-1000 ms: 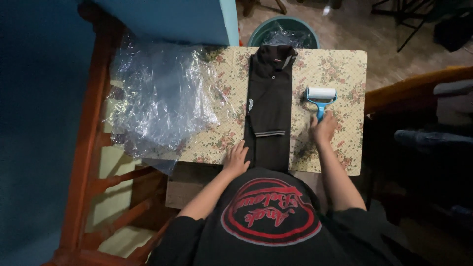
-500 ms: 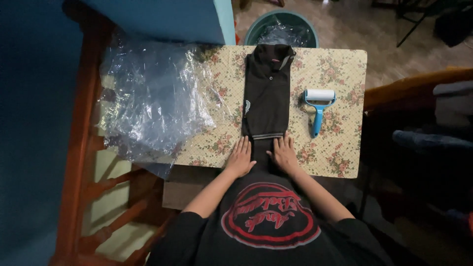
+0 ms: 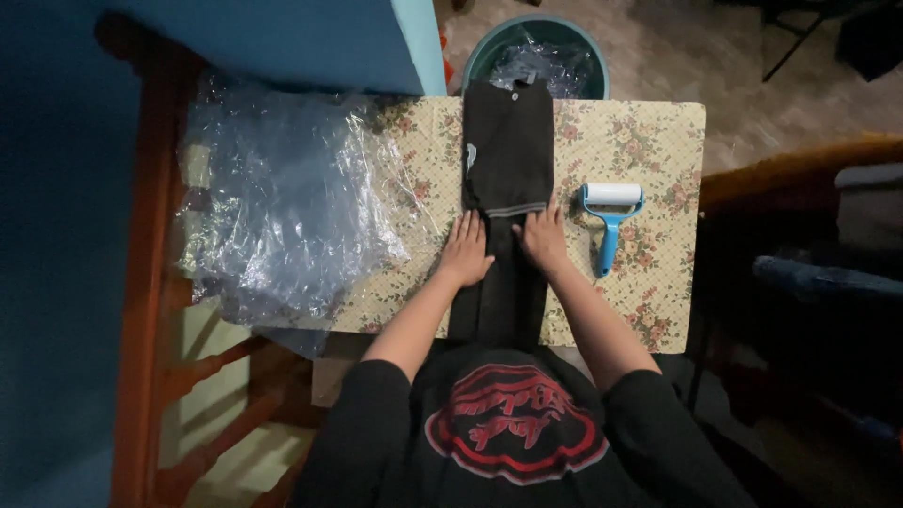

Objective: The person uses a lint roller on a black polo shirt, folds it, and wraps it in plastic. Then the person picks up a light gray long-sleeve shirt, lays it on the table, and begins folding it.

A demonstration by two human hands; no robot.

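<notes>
A dark folded shirt (image 3: 506,150) lies lengthwise down the middle of a table with a floral cloth (image 3: 649,273), its collar at the far edge. My left hand (image 3: 466,248) rests flat on the shirt's left side, fingers spread. Flat on its right side lies my right hand (image 3: 544,239), just below the sleeve cuffs. Neither hand grips anything. A lint roller (image 3: 609,213) with a blue handle and white roll lies on the cloth just right of my right hand.
A heap of clear crinkled plastic bags (image 3: 282,202) covers the table's left part. A teal bin (image 3: 536,52) lined with plastic stands beyond the far edge. A wooden chair frame (image 3: 155,310) is at the left, dark furniture at the right.
My right hand left the lint roller's handle and came onto the shirt. Both hands then slid up the shirt, away from me.
</notes>
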